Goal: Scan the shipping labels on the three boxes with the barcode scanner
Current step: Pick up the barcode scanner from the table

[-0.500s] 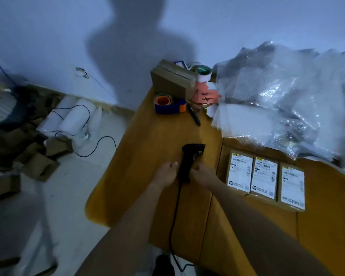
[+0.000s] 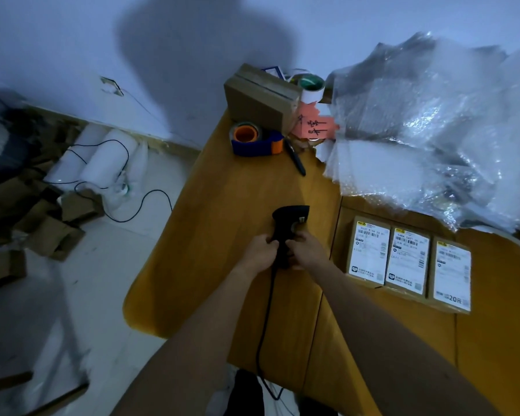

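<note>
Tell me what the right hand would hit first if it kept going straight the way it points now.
The right hand points left across the table and is already on the barcode scanner. Just past the handle, it would probably meet the left hand gripping the other side.

The barcode scanner (image 2: 288, 232) is black, with a black cable (image 2: 263, 340). The three boxes (image 2: 409, 262) are brown cardboard under white shipping labels (image 2: 406, 261) carrying black barcodes and yellow top corners. The bench (image 2: 222, 235) is amber wood. Far off sit a blue-and-orange tape dispenser (image 2: 254, 139), a pink note (image 2: 314, 124) with black handwriting, and clear silvery bubble wrap (image 2: 433, 130).
</note>
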`<action>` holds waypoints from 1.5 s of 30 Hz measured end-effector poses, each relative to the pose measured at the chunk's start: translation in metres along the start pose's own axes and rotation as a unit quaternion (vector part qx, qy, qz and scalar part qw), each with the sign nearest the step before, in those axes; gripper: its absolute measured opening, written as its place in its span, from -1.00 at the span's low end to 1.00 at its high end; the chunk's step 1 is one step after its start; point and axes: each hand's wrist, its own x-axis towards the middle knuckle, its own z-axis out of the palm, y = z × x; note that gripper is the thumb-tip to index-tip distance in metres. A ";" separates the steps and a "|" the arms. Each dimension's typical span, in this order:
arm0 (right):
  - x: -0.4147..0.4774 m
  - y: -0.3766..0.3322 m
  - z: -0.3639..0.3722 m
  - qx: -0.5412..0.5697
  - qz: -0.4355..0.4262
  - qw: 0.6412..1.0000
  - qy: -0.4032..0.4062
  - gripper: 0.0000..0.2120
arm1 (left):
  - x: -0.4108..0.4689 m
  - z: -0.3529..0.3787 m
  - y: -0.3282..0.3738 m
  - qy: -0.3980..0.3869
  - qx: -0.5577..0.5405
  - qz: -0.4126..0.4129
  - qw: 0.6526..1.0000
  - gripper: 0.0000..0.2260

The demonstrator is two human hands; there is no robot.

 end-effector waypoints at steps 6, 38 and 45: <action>-0.002 0.001 -0.003 0.053 0.012 0.998 -0.035 -0.42 | -0.001 0.001 -0.001 0.014 -0.065 0.001 0.998 -0.70; -0.179 0.063 -0.069 0.167 -0.258 0.950 -0.058 -0.58 | -0.162 0.059 0.017 -0.137 -0.438 0.061 0.886 -0.61; -0.191 0.073 -0.073 0.162 -0.279 0.945 -0.050 -0.55 | -0.179 0.062 0.031 -0.116 -0.359 0.077 0.923 -0.67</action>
